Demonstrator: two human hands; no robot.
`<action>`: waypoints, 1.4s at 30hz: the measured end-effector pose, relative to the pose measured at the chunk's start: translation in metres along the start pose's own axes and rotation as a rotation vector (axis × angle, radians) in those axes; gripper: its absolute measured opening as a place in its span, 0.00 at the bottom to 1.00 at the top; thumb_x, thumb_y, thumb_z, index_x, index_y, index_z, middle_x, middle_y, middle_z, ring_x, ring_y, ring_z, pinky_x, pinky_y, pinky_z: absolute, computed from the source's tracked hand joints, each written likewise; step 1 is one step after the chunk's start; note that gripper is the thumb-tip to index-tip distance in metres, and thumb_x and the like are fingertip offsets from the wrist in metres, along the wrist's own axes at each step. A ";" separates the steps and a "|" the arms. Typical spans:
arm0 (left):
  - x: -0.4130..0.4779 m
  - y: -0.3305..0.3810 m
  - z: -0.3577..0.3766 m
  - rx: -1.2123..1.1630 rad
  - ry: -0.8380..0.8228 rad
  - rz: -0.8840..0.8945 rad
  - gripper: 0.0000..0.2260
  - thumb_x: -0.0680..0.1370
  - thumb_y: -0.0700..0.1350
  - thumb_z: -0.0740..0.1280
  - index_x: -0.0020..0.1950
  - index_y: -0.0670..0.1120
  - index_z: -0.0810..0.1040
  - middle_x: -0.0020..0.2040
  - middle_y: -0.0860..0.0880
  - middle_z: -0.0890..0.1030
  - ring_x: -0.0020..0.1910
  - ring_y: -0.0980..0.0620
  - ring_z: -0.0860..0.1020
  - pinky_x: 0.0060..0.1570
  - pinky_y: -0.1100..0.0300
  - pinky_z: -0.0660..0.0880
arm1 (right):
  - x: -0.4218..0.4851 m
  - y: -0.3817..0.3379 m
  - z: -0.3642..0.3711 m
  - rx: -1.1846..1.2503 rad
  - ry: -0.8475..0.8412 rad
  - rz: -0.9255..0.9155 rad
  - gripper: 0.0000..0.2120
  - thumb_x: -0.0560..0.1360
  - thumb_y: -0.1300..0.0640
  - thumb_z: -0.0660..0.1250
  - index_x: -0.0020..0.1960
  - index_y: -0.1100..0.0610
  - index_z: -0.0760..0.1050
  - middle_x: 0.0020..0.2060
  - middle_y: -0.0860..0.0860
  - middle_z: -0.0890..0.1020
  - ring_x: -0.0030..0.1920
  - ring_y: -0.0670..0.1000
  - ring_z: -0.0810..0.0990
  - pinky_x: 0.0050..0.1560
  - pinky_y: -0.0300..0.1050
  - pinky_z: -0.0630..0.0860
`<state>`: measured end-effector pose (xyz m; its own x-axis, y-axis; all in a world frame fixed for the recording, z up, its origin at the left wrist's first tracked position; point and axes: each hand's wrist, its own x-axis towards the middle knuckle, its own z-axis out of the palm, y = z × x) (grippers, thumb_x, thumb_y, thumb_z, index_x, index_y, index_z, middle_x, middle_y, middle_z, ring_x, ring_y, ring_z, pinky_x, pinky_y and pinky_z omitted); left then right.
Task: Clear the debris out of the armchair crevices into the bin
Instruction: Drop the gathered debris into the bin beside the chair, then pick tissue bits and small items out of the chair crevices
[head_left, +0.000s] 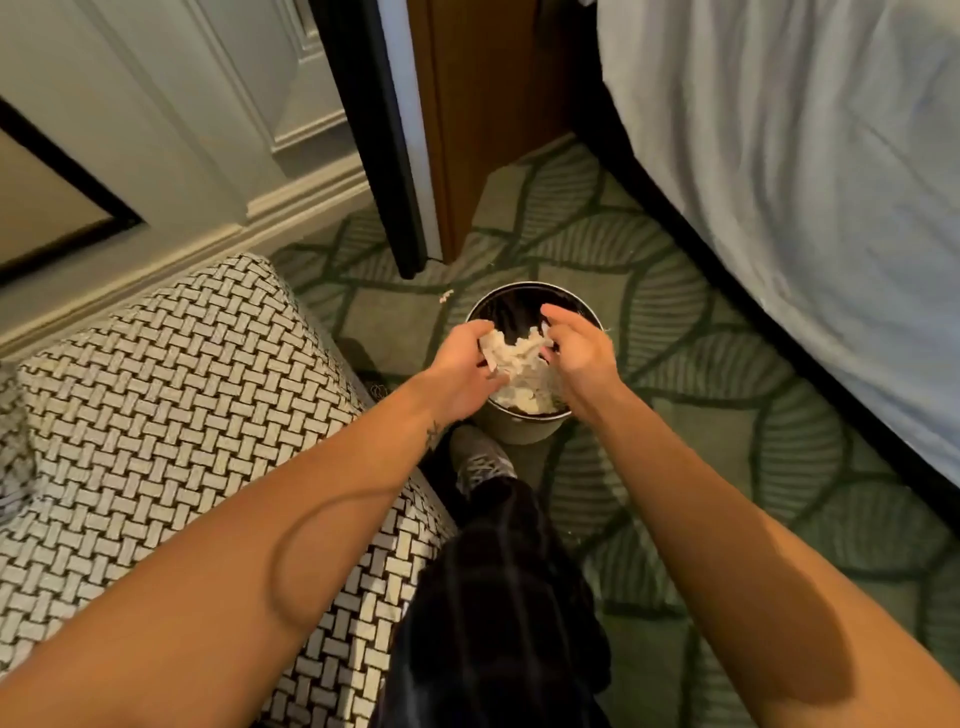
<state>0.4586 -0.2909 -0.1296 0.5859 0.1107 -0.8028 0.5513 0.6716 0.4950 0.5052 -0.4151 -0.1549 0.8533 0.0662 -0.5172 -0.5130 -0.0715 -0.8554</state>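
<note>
Below, debris (515, 357) over bin (521, 431), armchair (182, 389) left, shoe (480, 458) beside bin, bed (805, 182) right

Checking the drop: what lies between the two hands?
A wad of pale debris, held by left hand and right hand over the bin, in the head view.
</note>
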 end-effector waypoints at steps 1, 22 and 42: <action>0.002 -0.001 0.001 0.003 0.013 -0.009 0.07 0.84 0.45 0.58 0.51 0.45 0.75 0.55 0.43 0.79 0.44 0.47 0.75 0.58 0.51 0.73 | 0.000 0.003 -0.003 0.011 -0.006 0.000 0.16 0.81 0.67 0.58 0.62 0.58 0.80 0.45 0.48 0.81 0.49 0.48 0.77 0.57 0.45 0.77; -0.177 0.024 -0.079 -0.148 -0.096 0.240 0.18 0.85 0.44 0.56 0.74 0.39 0.68 0.73 0.36 0.72 0.73 0.37 0.71 0.74 0.43 0.68 | -0.158 -0.068 0.051 0.268 -0.459 0.038 0.20 0.84 0.64 0.58 0.75 0.63 0.68 0.69 0.58 0.76 0.67 0.54 0.76 0.67 0.46 0.73; -0.408 0.001 -0.403 -0.265 0.228 0.447 0.20 0.86 0.49 0.55 0.70 0.37 0.72 0.63 0.34 0.81 0.63 0.35 0.80 0.65 0.41 0.75 | -0.373 -0.031 0.274 -0.168 -0.977 0.014 0.12 0.83 0.63 0.59 0.64 0.56 0.76 0.58 0.52 0.84 0.59 0.51 0.83 0.56 0.42 0.79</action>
<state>-0.0191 -0.0405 0.0643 0.5690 0.5624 -0.6000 0.0934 0.6807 0.7266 0.1772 -0.1645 0.0567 0.3561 0.8506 -0.3870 -0.4380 -0.2139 -0.8732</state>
